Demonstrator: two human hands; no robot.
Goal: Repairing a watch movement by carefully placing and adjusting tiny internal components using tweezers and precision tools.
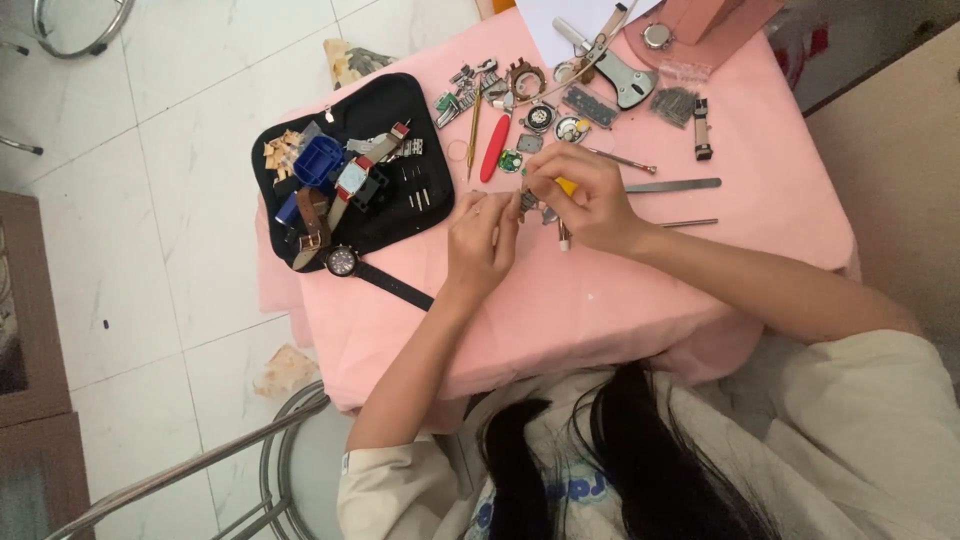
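Observation:
My left hand (pixel 483 238) and my right hand (pixel 585 195) meet over the middle of a small table with a pink cloth (pixel 600 290). Between their fingertips is a small metal watch part (pixel 528 201), pinched by my left fingers. My right hand grips a thin tool with a yellow handle (pixel 565 186), its metal tip pointing down toward the cloth. Much of the small part is hidden by the fingers.
A black pouch (pixel 385 110) at the left holds watch straps, a blue block (pixel 318 160) and pins. A black-strapped wristwatch (pixel 343 261) lies below it. Watch movements, a red-handled screwdriver (pixel 494 148), tweezers (pixel 672 185) and small parts lie at the back. A metal chair (pixel 270 440) stands at lower left.

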